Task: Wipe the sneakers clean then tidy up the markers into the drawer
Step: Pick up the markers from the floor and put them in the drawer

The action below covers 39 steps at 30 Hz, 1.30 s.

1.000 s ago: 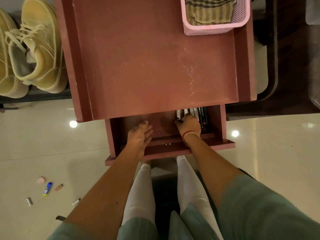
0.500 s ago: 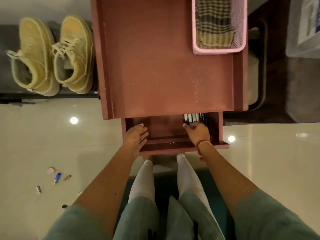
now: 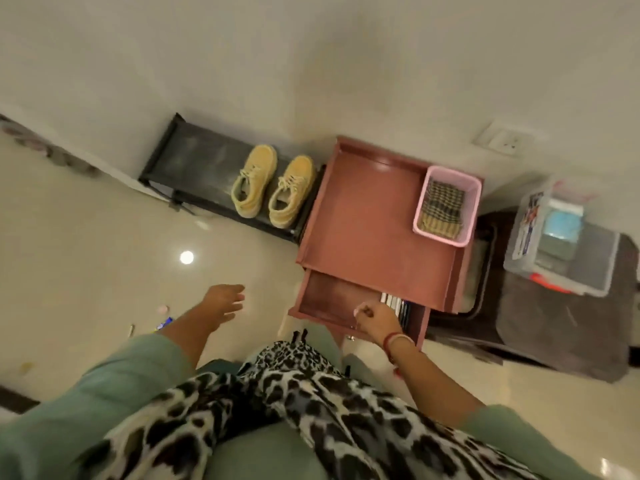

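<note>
Well, blurred-label markers [image 3: 394,303] in drawer [image 3: 332,293]

Both arms reach forward and down out of green sleeves [image 3: 131,372], the forearms bare. The left hand [image 3: 225,301] is held out to the left, palm down, fingers straight and a little spread, touching nothing. The right hand [image 3: 375,320] has its fingers curled in toward the thumb; I can't tell whether they pinch anything. A red band [image 3: 394,341] circles that wrist.
</note>
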{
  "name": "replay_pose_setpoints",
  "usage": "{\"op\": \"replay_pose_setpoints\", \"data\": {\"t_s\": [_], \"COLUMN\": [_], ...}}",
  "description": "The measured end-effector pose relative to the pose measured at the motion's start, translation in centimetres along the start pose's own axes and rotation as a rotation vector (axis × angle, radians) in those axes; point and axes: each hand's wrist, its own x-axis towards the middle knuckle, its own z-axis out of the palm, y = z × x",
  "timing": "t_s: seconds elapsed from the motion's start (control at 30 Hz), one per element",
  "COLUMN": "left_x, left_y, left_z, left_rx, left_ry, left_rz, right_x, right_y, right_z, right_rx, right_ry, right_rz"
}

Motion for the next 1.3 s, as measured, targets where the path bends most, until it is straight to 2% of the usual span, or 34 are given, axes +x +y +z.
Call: {"op": "replay_pose_setpoints", "data": {"t_s": [0.13, 0.3, 0.5, 0.77, 0.87, 0.93, 1.0, 1.3], "left_x": [-1.3, -2.0, -0.1, 4.5, 5.7, 6.4, 6.4, 4.9], "left_y": [0.7, -1.5, -3.2, -3.7, -4.2, -5.1, -5.4, -12.3], "left_z": [-0.8, -1.5, -8.0, -25.2, -31.6, -35.1, -36.8, -39.5], "left_rx": [-0.180, -0.330, -0.518, -0.826, -0.971, -1.060, -1.100, -1.509], "left_ry": [0.020, -0.004, 0.044, 0.183, 0.267, 0.331, 0.369, 0.524], "left_rz": [0.063, -0.019, -0.096, -0.159, -0.100, -0.063, -0.065, -0.198], "right_x": [2.4, 4.3, 7.7, 11.3, 12.6, 12.8, 12.3, 7.5], "right_y": [-1.7, -6.5, -17.7, -36.6, -42.9, -46.6, -49.5, -58.4], "right_z": [-3.1, -5.0, -2.1, 14.6, 21.9, 26.3, 29.7, 48.4], "right_rx": [-0.004, 0.235, 0.088, -0.222, -0.393, -0.455, -0.473, -0.746], "right_ry": [0.059, 0.222, 0.138, -0.144, -0.303, -0.350, -0.379, -0.726], "right_rz": [-0.005, 0.044, -0.040, -0.159, -0.224, -0.270, -0.291, -0.479]}}
